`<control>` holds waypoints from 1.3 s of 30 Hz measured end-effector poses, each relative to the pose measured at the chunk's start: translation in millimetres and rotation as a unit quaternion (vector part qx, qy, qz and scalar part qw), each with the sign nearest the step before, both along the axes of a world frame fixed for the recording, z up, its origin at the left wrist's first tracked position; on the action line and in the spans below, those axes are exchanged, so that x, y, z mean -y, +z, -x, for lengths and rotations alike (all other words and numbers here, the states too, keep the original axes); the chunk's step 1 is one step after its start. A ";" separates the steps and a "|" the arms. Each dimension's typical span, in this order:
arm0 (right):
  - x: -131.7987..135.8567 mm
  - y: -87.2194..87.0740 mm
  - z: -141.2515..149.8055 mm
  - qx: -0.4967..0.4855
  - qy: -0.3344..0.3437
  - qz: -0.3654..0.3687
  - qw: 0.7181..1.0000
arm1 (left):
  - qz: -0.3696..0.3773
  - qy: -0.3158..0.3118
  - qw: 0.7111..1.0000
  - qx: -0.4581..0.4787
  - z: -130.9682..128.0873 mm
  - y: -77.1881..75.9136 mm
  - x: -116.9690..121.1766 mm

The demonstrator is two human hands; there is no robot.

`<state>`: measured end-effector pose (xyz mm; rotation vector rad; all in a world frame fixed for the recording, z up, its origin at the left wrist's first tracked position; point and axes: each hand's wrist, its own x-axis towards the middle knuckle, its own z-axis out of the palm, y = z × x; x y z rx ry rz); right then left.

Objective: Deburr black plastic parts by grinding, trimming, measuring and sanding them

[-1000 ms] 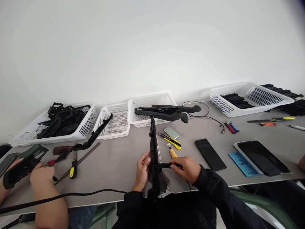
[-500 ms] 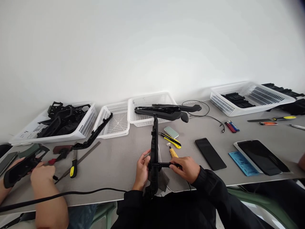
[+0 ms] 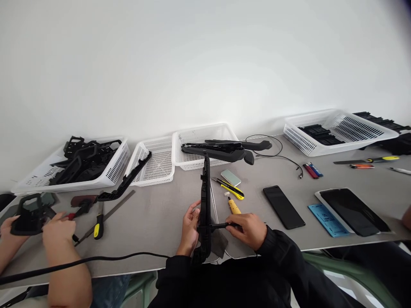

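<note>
At the lower middle of the frame, the left hand [image 3: 190, 229] is gripping a long black plastic part [image 3: 204, 201], fingers curled around its lower stretch. The part is standing nearly upright over the grey table [image 3: 154, 214], its top end reaching up toward the middle white basket [image 3: 199, 139]. The right hand [image 3: 248, 229] is pinching a thin black tool [image 3: 221, 225], fingers closed on it, and the tool's tip is meeting the part from the right side. Just above the right hand, a yellow utility knife [image 3: 231, 188] and a small yellow-handled tool [image 3: 233, 206] are lying on the table. Right of them a black phone [image 3: 283, 207] is lying flat. At the lower left of the frame another person's hands [image 3: 58, 229] are holding a black frame piece [image 3: 30, 209], with a yellow-handled screwdriver [image 3: 98, 224] just beside them.
</note>
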<state>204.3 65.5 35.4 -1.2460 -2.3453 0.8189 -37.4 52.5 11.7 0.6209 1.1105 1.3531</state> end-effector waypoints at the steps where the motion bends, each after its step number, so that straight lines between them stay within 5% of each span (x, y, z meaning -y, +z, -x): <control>1: 0.0 -1.1 -0.3 -0.006 -0.002 -0.009 1.000 | -0.003 0.000 1.000 0.000 -0.1 -0.8 -0.1; 16: -25.8 1.8 6.2 -0.031 -0.076 -0.179 0.981 | -0.018 -0.032 0.998 0.056 5.3 -7.7 -1.5; 26: -69.8 1.5 7.9 -0.020 -0.148 -0.176 0.973 | -0.013 -0.060 0.996 -0.063 -1.4 -3.7 4.6; 39: -74.8 14.2 1.7 0.027 -0.081 -0.094 0.992 | -0.024 -0.024 0.987 -0.154 -9.6 -8.1 3.3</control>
